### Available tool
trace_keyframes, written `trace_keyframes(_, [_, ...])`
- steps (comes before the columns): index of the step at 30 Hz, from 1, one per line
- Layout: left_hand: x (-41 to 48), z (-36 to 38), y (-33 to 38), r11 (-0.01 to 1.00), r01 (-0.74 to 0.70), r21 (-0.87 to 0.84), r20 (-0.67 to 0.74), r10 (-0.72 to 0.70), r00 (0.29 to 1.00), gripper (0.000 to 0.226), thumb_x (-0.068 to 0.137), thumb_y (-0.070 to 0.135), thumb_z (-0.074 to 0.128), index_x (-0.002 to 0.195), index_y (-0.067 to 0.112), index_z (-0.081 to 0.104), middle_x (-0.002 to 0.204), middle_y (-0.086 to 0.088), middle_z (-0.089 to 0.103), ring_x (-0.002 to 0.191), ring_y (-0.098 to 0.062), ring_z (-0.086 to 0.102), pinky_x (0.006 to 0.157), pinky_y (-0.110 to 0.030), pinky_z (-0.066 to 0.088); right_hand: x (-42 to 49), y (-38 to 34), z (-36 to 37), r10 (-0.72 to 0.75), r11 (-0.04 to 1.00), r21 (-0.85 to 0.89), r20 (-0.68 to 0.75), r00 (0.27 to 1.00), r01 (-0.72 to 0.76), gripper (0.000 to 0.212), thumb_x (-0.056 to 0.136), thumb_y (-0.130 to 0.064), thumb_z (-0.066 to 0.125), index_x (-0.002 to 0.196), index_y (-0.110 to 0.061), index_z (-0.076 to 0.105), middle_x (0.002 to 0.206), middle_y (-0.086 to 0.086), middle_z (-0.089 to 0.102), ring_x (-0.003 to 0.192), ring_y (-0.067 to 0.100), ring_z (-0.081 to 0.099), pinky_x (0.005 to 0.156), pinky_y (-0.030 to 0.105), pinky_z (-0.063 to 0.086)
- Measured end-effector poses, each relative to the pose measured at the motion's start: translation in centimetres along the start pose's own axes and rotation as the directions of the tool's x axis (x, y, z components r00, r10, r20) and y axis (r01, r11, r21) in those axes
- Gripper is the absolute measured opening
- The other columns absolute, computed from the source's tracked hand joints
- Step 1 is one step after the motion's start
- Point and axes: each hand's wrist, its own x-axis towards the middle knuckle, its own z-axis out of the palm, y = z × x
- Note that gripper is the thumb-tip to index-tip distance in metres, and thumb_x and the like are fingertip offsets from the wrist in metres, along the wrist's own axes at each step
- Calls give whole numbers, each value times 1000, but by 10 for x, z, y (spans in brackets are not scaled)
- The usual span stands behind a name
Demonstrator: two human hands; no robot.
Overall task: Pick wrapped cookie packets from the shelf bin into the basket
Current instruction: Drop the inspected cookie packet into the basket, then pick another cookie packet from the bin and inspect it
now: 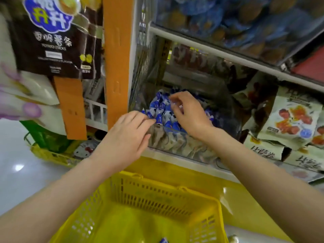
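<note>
A clear shelf bin (177, 146) holds several blue-and-white wrapped cookie packets (158, 106). My left hand (128, 135) reaches in over the bin's front edge, and its fingertips pinch a blue packet (158, 119) at the front of the pile. My right hand (188, 112) hovers over the pile with curled fingers pinching a packet near the top. Below my arms stands a yellow plastic basket (157, 204), with one blue packet (164, 240) lying on its floor at the bottom edge of the view.
A shelf above carries blue-wrapped snacks (228, 20). Pale snack bags (294, 120) crowd the shelf to the right of the bin. An orange post (117, 58) and a dark potato-stick bag (52, 37) hang at the left. A second yellow basket (52, 155) sits on the floor.
</note>
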Motion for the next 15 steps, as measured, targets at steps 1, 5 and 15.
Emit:
trace_keyframes(1, [0, 0, -3, 1000, 2, -18, 2, -2, 1000, 36, 86, 16, 58, 121, 8, 56, 109, -8, 59, 105, -28, 54, 91, -34, 37, 15, 3, 7, 26, 1000, 11, 43, 999, -27, 29, 95, -18, 49, 123, -11, 53, 121, 5, 53, 105, 16, 54, 84, 21, 40])
trace_keyframes(5, [-2, 2, -10, 997, -33, -69, 19, 35, 999, 39, 86, 15, 58, 125, 9, 54, 112, -6, 58, 106, -25, 55, 92, -37, 43, 61, 11, 35, 161, 986, -79, 203, 966, -148, 33, 93, -17, 53, 124, -5, 54, 125, 15, 55, 111, 24, 55, 87, 23, 39])
trace_keyframes(15, [0, -2, -14, 990, -35, -138, 33, 40, 999, 38, 90, 25, 43, 125, 13, 53, 112, -2, 57, 107, -20, 52, 95, -32, 38, 92, 8, 50, 248, 966, 8, 232, 941, -257, 18, 83, -7, 66, 100, -1, 65, 99, 12, 65, 98, 21, 60, 91, 28, 47])
